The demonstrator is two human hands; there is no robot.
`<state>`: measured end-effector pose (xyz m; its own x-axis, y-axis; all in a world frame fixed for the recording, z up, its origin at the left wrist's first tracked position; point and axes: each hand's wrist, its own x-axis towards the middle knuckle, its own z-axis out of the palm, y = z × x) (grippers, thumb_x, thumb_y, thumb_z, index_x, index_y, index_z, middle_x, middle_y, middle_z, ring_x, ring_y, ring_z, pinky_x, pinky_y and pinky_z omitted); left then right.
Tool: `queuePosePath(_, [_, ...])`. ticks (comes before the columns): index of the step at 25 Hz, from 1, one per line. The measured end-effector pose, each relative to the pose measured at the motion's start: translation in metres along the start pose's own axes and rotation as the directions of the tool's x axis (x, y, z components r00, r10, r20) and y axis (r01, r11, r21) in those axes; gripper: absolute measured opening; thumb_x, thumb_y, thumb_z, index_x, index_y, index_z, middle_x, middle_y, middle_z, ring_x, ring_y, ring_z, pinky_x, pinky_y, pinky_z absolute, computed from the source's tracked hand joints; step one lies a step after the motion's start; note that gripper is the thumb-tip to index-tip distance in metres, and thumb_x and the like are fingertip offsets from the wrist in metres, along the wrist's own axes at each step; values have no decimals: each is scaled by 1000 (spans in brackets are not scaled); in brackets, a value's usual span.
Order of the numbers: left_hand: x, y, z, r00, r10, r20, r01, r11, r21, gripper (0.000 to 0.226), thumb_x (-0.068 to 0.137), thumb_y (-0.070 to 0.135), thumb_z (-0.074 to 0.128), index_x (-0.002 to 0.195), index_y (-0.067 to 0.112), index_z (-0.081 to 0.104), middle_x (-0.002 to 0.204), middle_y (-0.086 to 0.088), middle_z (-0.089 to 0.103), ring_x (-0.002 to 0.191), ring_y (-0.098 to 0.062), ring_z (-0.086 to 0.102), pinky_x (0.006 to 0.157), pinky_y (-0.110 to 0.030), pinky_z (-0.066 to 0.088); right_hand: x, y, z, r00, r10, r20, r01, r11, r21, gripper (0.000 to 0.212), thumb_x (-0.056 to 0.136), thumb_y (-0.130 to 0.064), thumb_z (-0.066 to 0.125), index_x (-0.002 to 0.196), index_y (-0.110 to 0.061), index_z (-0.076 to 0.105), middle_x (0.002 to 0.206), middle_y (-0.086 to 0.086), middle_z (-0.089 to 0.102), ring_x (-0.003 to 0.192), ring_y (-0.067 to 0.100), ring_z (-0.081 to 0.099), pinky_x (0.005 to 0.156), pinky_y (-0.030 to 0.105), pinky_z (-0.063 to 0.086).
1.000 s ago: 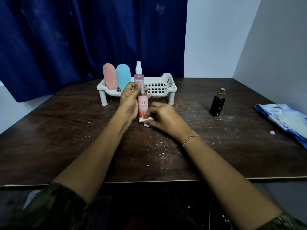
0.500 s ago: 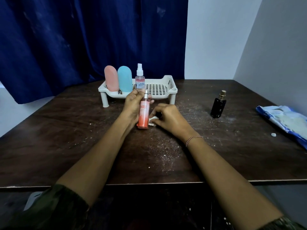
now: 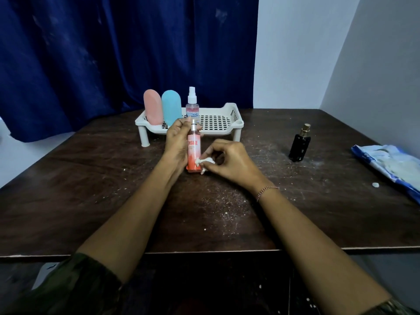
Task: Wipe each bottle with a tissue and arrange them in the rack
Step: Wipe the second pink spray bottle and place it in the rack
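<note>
Turned since half a second ago, the orange spray bottle (image 3: 193, 151) now shows its label to the camera and stands nearly upright. The tissue (image 3: 205, 162) has come round to its lower right side.

Taking the person's seat as 6 o'clock, the dark counter (image 3: 91, 189) carries the white rack (image 3: 218, 120) at 12 o'clock. A tissue packet (image 3: 391, 164) lies at 3 o'clock and a black bottle (image 3: 299, 145) stands unwiped at 2 o'clock. In the rack's left half stand a pink bottle (image 3: 152, 108), a blue bottle (image 3: 171, 109) and a clear spray bottle (image 3: 192, 105); its right half is free. The orange bottle is near the counter's centre, just in front of the rack. Whether its base touches the counter I cannot tell.

To wipe well, it seems best to keep the bottle steady by its neck and rotate it a little at a time. The wad should run the full height, base and shoulder included, since it is small and covers little per pass.

The left hand (image 3: 177, 142) has its fingers curled round the bottle's upper part, below the nozzle. The right hand (image 3: 229, 159) pinches the crumpled tissue between thumb and fingertips and presses it against the bottle's lower body at its 4 o'clock side.
</note>
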<state>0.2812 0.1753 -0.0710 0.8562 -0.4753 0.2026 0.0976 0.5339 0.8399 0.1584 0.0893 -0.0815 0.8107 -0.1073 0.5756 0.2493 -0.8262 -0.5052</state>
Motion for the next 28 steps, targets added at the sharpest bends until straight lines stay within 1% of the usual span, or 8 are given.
queuePosePath(4, [2, 1, -2, 999, -32, -24, 31, 999, -35, 11, 95, 15, 49, 87, 11, 54, 63, 1, 66, 48, -10, 59, 49, -21, 51, -2, -5, 7, 994, -102, 37, 102, 995, -1, 16, 72, -15, 79, 86, -8, 72, 83, 2, 60, 69, 14, 58, 61, 13, 47])
queuePosePath(7, [-1, 3, 0, 994, -87, 59, 89, 996, -26, 13, 96, 15, 47, 87, 9, 55, 60, 2, 65, 49, -9, 58, 49, -21, 51, 0, -5, 8, 992, -121, 18, 122, 992, -22, 19, 72, -15, 78, 89, -9, 73, 87, 0, 59, 73, 13, 58, 66, 10, 46])
queuePosePath(11, [-9, 4, 7, 959, -157, 234, 162, 987, -1, 15, 98, 15, 42, 88, 8, 53, 58, 3, 63, 49, -7, 58, 45, -19, 48, 3, -1, 2, 971, -60, -230, 56, 998, -26, 19, 73, -15, 77, 90, -8, 72, 88, 0, 59, 79, 8, 56, 70, 9, 46])
queuePosePath(13, [-10, 2, 9, 951, -161, 266, 166, 986, 3, 15, 97, 11, 41, 89, 8, 53, 60, 2, 63, 49, -7, 57, 44, -19, 48, 4, -1, -1, 937, -34, -348, 33, 999, -9, 19, 74, -14, 76, 92, -6, 72, 86, 1, 58, 76, 7, 55, 69, 9, 47])
queuePosePath(15, [-11, 0, 11, 952, -140, 272, 144, 990, 5, 14, 96, 9, 43, 89, 7, 54, 63, 1, 62, 50, -7, 57, 46, -19, 49, 4, -2, -2, 916, -23, -400, 22, 1000, -7, 19, 76, -13, 75, 93, -5, 71, 86, 2, 57, 76, 9, 56, 69, 12, 49])
queuePosePath(20, [-12, 0, 12, 963, -97, 253, 93, 995, 27, 9, 92, 9, 53, 83, 8, 54, 59, 2, 61, 49, -6, 57, 46, -18, 49, 5, 0, 2, 924, -11, -382, 10, 1000, -4, 18, 80, -11, 71, 96, -3, 70, 89, 0, 54, 79, 12, 57, 70, 16, 51])
queuePosePath(23, [-13, 0, 13, 975, -74, 208, 69, 997, 28, 17, 89, 5, 57, 73, 11, 53, 61, 3, 62, 52, -7, 60, 49, -19, 51, 6, 2, 3, 935, 20, -355, -16, 1000, 16, 18, 83, -8, 67, 100, -3, 68, 91, 3, 56, 83, 15, 58, 74, 25, 53])
queuePosePath(28, [-10, 3, 6, 990, -66, 128, 54, 994, 94, 8, 83, 13, 66, 77, 11, 61, 68, 2, 66, 59, -9, 61, 52, -22, 51, 2, 0, 2, 949, 45, -312, 8, 986, 166, 18, 74, -9, 76, 91, -9, 69, 90, 2, 65, 79, 10, 62, 72, 17, 53])
